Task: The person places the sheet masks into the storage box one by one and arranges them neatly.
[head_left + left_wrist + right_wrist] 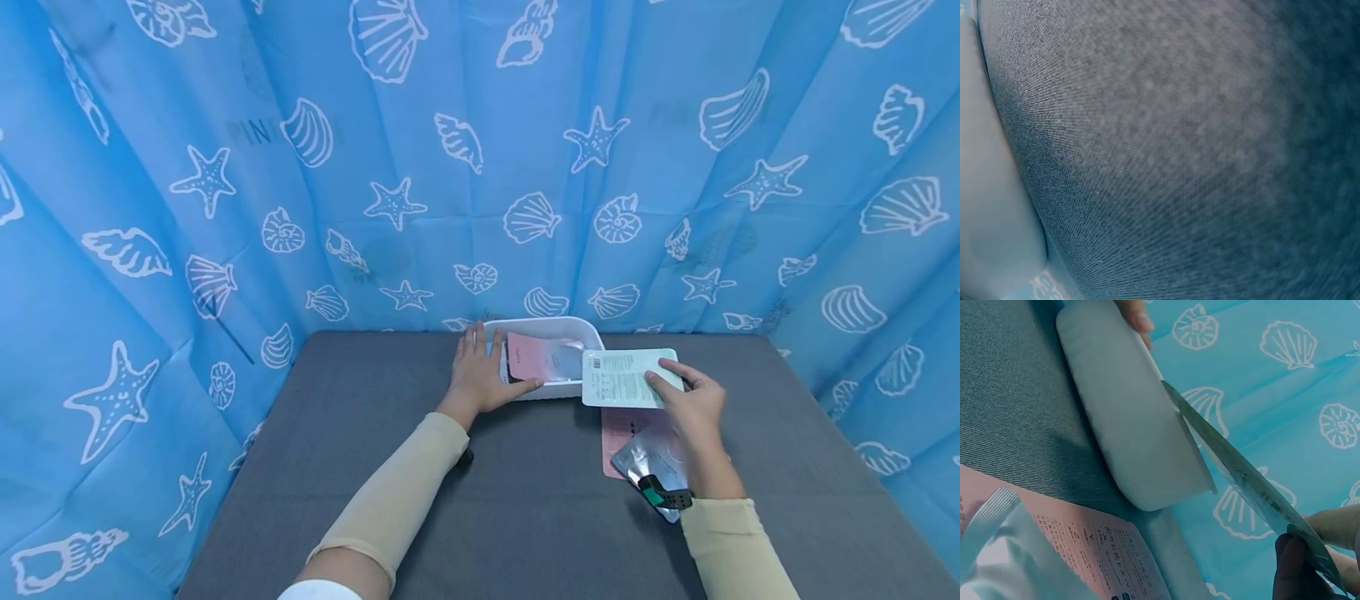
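In the head view my right hand (696,404) pinches a pale green sheet mask packet (621,377) by its right end. This flat packet, printed with small text and a barcode, is over the right end of a white plastic bin (592,337). The right wrist view shows the packet (1254,487) tilted, its far end at the bin's rim (1204,465). Spread fingers of my left hand (480,375) rest at the bin's left side, the thumb along its front rim. Inside the bin lies a pink and silver packet (536,357).
Below my right hand, a pink packet (617,450) lies on the grey tabletop (540,492), with a silver packet (641,458) partly over it. A blue curtain (480,208) with white shell prints hangs behind the table. Mostly grey cloth (1147,137) fills the left wrist view.
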### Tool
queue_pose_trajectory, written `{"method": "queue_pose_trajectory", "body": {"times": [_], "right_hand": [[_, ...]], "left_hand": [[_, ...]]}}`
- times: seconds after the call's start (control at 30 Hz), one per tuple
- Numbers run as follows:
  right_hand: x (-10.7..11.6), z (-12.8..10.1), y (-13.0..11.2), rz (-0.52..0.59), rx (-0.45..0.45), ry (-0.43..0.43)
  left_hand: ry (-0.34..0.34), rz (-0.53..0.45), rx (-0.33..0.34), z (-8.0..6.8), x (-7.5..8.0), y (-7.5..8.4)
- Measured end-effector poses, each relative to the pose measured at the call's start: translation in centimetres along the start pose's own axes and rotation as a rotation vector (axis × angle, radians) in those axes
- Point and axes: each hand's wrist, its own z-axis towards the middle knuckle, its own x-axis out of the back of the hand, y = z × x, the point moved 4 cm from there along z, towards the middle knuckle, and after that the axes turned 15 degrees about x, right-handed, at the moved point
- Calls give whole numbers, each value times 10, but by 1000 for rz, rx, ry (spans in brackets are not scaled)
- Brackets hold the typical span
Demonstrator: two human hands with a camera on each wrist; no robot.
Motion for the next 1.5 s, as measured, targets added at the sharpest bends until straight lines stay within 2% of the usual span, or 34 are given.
{"method": "queue_pose_trajectory", "body": {"times": [0.7, 1.0, 1.27, 1.5], "right_hand": [[-25, 8, 2, -79, 106, -31], [-42, 8, 3, 9, 84, -174], [-60, 9, -2, 54, 88, -208], [-80, 10, -7, -6, 131, -282]], "left_hand": [[5, -19, -6, -3, 2, 0], [16, -32, -8, -5, 4, 0], [14, -36, -4, -5, 6, 0], [16, -9, 9, -2, 3, 1]]}}
